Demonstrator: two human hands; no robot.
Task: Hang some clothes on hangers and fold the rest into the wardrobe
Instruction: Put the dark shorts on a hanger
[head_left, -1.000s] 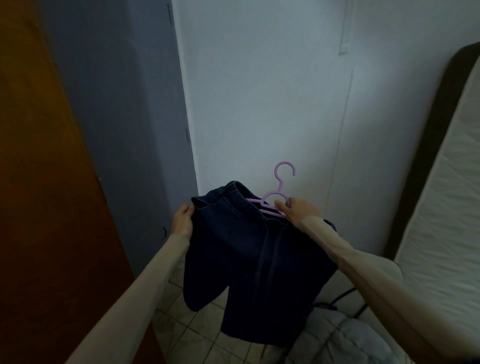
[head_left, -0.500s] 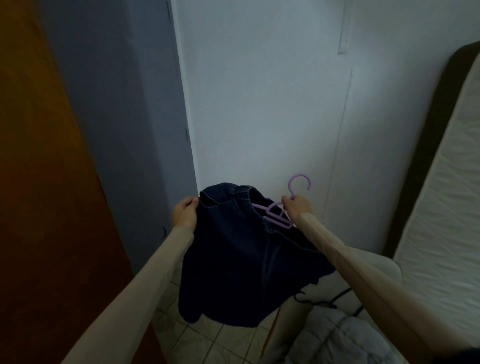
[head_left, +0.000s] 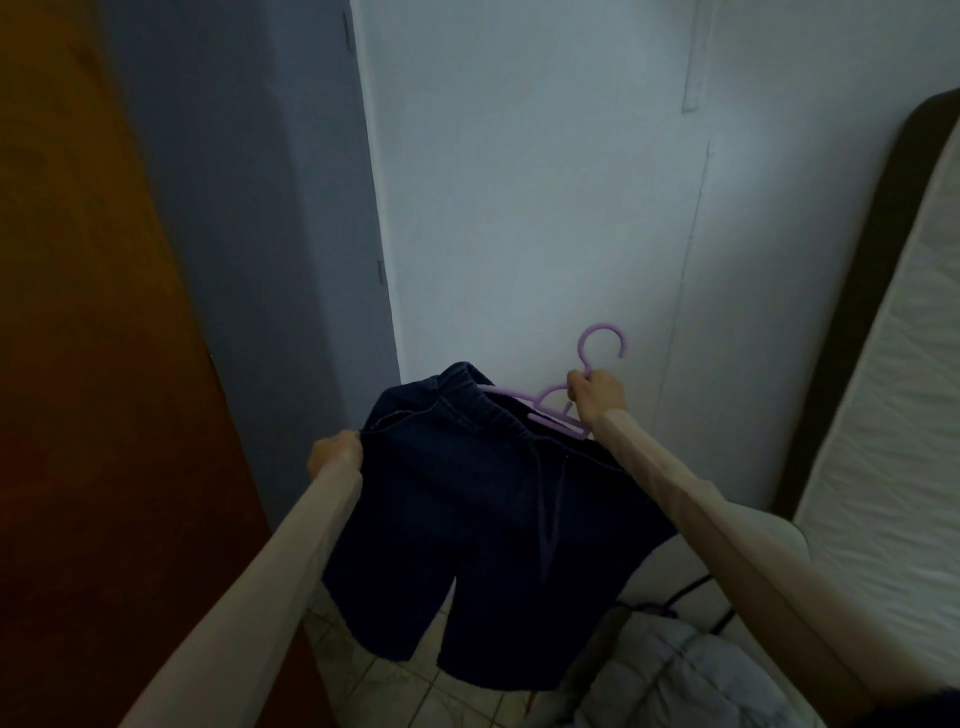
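Fingers of right hand (head_left: 597, 395) curl round purple hanger (head_left: 556, 402) neck; left hand (head_left: 336, 454) pinches waistband of dark denim shorts (head_left: 483, 519), draped on hanger, legs hanging.

Below you, pale tiled floor (head_left: 395, 691) at 6 o'clock, grey quilted bundle (head_left: 670, 680) at 5 o'clock, black cable (head_left: 691, 592) beside it.

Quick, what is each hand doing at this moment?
Left hand: closed, gripping the waistband of the dark shorts.
Right hand: closed, gripping the purple hanger at its neck.
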